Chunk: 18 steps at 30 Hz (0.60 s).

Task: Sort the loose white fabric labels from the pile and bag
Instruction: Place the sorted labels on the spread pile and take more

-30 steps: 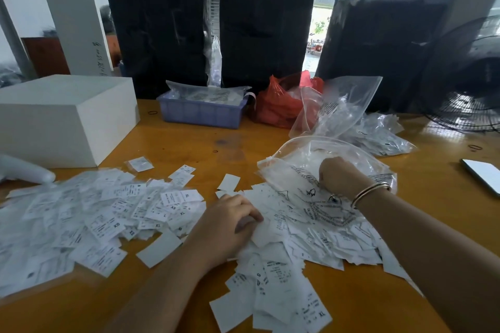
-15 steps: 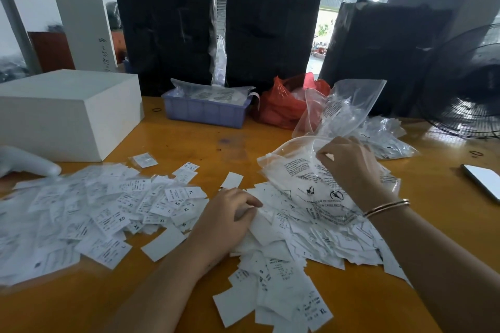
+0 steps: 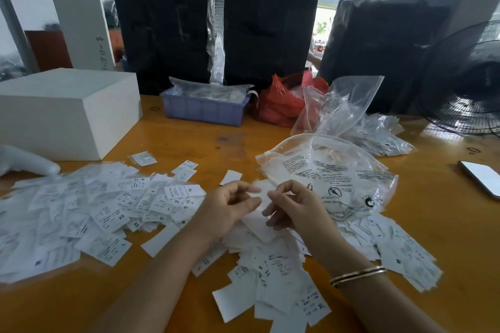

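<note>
A glossy orange-brown wooden tabletop (image 3: 270,138) fills the lower frame, inside an open, shed-like room with white pillars and daylight at the upper right. Three tall black bags (image 3: 267,32) stand along the far edge. A white box (image 3: 67,111) sits at the left, a black fan (image 3: 465,89) at the right edge, and a phone (image 3: 481,178) lies flat below the fan.

At upper centre a lavender plastic bin (image 3: 203,109) holds clear bags with printed contents. Just right of it sits a red plastic bag (image 3: 278,108), then a heap of clear bags (image 3: 378,132). In front of these lies a clear printed zip bag (image 3: 332,176), its mouth gaping toward the upper left; what it holds is hard to make out.

Loose white fabric labels (image 3: 89,213) spread in a wide pile at the left, several showing size marks such as XS and XL. A second pile of labels (image 3: 284,273) lies at centre and lower right, partly under the zip bag.

Above this second pile, the left hand (image 3: 230,208) and right hand (image 3: 295,211) are close together, fingers curled, each pinching blurred white labels between them. A gold bangle (image 3: 357,276) circles the right wrist.
</note>
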### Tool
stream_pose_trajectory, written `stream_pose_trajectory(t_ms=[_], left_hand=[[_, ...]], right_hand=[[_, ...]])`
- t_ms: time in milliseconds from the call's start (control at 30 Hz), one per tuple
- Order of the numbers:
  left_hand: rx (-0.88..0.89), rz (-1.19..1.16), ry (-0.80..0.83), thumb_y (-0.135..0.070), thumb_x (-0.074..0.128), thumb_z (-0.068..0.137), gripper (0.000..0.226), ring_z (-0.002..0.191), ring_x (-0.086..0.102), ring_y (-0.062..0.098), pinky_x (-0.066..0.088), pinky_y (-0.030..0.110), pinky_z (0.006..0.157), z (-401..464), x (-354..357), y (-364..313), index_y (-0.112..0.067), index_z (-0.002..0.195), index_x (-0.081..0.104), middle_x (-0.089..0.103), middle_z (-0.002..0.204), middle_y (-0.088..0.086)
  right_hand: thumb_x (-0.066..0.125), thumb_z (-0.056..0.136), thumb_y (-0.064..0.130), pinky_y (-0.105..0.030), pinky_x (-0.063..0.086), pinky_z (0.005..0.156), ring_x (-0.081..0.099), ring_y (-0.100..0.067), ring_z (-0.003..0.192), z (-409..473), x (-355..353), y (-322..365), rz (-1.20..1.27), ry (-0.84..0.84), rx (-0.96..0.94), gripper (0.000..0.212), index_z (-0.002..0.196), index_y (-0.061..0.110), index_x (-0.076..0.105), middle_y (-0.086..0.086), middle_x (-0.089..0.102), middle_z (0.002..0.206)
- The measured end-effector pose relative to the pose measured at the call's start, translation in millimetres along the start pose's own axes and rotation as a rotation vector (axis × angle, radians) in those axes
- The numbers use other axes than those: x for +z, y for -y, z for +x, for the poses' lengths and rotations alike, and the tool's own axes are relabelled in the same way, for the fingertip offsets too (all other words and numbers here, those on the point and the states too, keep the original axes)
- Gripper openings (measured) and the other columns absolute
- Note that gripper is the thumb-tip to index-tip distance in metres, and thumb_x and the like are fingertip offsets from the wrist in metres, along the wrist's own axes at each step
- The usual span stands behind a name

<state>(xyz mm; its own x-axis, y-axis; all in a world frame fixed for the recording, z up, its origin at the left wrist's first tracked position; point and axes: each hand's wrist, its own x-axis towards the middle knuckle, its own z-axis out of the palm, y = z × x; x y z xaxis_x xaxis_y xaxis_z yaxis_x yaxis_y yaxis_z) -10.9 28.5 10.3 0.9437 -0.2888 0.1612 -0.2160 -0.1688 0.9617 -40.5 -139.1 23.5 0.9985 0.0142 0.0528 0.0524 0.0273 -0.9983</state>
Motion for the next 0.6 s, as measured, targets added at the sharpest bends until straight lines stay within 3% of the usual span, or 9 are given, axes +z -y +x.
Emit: stream_pose_trajectory(t_ms=[67,133,200,267,333,433,600], left_hand=[[-0.032,-0.033,-0.092,-0.024,0.067,0.087,0.005,0.070,0.062,-0.002,0.046,0.009,0.061,1,-1,1,-0.028,0.087,0.069,0.068,0.072,-0.013],[-0.074,-0.129,-0.151,-0.024,0.063,0.088,0.004,0.068,0.063,-0.003,0.046,0.010,0.058,2,-4,3,-0.023,0.087,0.067,0.070,0.074,-0.015],[-0.090,-0.228,-0.179,-0.023,0.062,0.088,0.007,0.071,0.065,-0.001,0.047,0.015,0.062,3,-7,2,-0.017,0.089,0.066,0.073,0.080,-0.011],[-0.091,-0.321,-0.199,-0.018,0.062,0.087,0.005,0.074,0.067,0.004,0.047,0.021,0.067,4,-10,3,-0.015,0.089,0.064,0.074,0.085,-0.004],[-0.095,-0.398,-0.219,-0.013,0.064,0.086,0.003,0.075,0.068,0.006,0.047,0.023,0.069,6,-10,4,-0.015,0.088,0.063,0.075,0.086,-0.001],[-0.101,-0.460,-0.247,-0.002,0.065,0.083,0.018,0.074,0.068,0.005,0.048,0.022,0.068,9,-11,6,-0.016,0.093,0.063,0.074,0.081,-0.005],[-0.074,-0.459,-0.253,0.004,0.064,0.083,0.029,0.073,0.067,0.002,0.051,0.014,0.062,11,-12,9,-0.020,0.098,0.066,0.070,0.076,-0.008]], right_hand=[[0.059,0.092,0.026,-0.021,0.047,0.049,0.060,-0.009,0.051,0,1,-5,-0.182,-0.063,-0.041,0.011,0.087,0.017,0.055,-0.003,0.070,0.070],[0.055,0.089,0.044,-0.013,0.045,0.059,0.057,0.004,0.065,-4,1,-9,-0.596,-0.048,-0.139,0.014,0.098,0.034,0.056,0.012,0.066,0.084],[0.047,0.080,0.064,-0.013,0.037,0.084,0.046,0.006,0.096,-7,0,-15,-1.066,0.140,-0.242,0.048,0.122,0.041,0.053,0.022,0.050,0.110],[0.042,0.078,0.069,-0.026,0.027,0.095,0.034,-0.006,0.113,-8,1,-19,-1.327,0.271,-0.318,0.061,0.131,0.039,0.049,0.018,0.043,0.125],[0.046,0.088,0.057,-0.029,0.031,0.095,0.039,-0.010,0.114,-7,1,-16,-1.330,0.281,-0.384,0.047,0.128,0.035,0.054,0.015,0.049,0.126],[0.048,0.094,0.044,-0.030,0.042,0.090,0.053,-0.009,0.101,-9,-3,-11,-1.189,0.227,-0.442,0.029,0.110,0.029,0.068,0.013,0.064,0.112],[0.054,0.093,0.031,-0.026,0.045,0.079,0.055,-0.006,0.089,-12,-2,-9,-1.141,0.194,-0.447,0.017,0.097,0.025,0.069,0.011,0.066,0.095]])
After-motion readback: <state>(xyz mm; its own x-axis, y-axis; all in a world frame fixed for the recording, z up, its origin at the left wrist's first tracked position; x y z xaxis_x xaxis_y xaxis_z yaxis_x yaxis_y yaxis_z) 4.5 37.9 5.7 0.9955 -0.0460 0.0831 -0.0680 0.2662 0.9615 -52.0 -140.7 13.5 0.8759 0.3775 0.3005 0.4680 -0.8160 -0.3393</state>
